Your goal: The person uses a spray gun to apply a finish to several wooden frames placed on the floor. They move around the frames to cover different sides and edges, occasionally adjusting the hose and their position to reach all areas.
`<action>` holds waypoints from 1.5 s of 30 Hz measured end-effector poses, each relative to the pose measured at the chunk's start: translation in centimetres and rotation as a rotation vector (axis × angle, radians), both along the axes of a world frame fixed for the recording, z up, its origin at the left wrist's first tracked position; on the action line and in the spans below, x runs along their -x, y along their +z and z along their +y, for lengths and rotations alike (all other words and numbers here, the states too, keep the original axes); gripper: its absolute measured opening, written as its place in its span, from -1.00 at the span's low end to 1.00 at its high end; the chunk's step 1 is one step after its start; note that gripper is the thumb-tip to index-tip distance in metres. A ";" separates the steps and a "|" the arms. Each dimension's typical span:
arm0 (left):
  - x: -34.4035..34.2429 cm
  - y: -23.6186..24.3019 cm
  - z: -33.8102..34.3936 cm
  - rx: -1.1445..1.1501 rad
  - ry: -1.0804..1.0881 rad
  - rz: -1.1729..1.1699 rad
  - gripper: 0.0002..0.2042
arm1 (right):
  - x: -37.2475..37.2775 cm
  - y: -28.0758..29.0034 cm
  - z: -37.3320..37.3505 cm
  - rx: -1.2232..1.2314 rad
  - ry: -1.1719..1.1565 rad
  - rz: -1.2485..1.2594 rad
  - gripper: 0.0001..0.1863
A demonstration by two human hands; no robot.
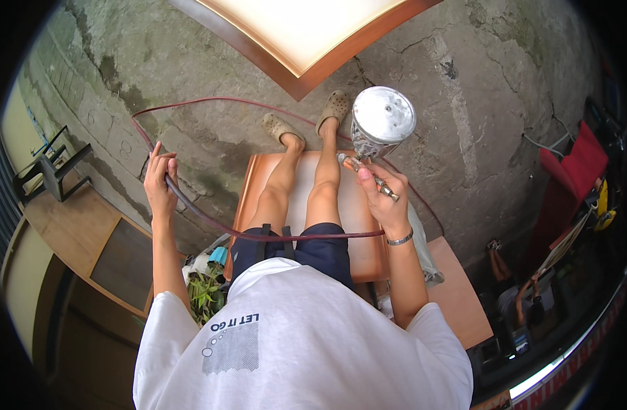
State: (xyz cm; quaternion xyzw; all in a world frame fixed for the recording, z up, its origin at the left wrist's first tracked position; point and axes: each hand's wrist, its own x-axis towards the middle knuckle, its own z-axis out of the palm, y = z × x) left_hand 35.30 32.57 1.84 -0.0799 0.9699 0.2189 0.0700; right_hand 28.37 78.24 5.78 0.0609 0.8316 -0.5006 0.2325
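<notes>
My right hand [383, 197] grips a metal spray gun [354, 161] topped by a round, lidded silver cup [384, 116]. My left hand [162, 174] holds a dark red hose [218, 223] that crosses over my thighs toward my right side and also loops out across the ground. Between and beside my legs is a panel [254, 179] with orange-brown edges and a pale middle, lying below me. Ahead, at the top of the head view, a similar panel [300, 83] with a brown border and cream centre shows one corner.
Cracked concrete ground [457, 68] surrounds me. At left are a dark chair [50, 171] and wooden boards [67, 232]; below, a green plant [203, 290]. At right are a pinkish board [457, 301], a red chair [577, 160] and another person [525, 301] low at the edge.
</notes>
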 end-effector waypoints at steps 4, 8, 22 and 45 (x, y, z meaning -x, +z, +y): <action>0.5 -0.2 0.3 -0.017 0.000 0.004 -0.77 | 2.1 0.2 -0.2 -0.033 -0.059 0.086 -0.67; 0.8 0.0 1.5 -0.011 -0.010 0.008 -0.79 | 6.3 -2.3 3.0 -0.243 -0.096 0.126 -0.62; 3.9 1.1 8.2 -0.010 0.042 0.007 -0.83 | 23.0 -6.9 14.0 -0.298 -0.409 0.327 -0.44; 1.7 0.9 5.7 -0.011 0.029 0.034 -0.80 | 8.7 -4.3 6.5 -0.187 -0.259 0.093 -0.47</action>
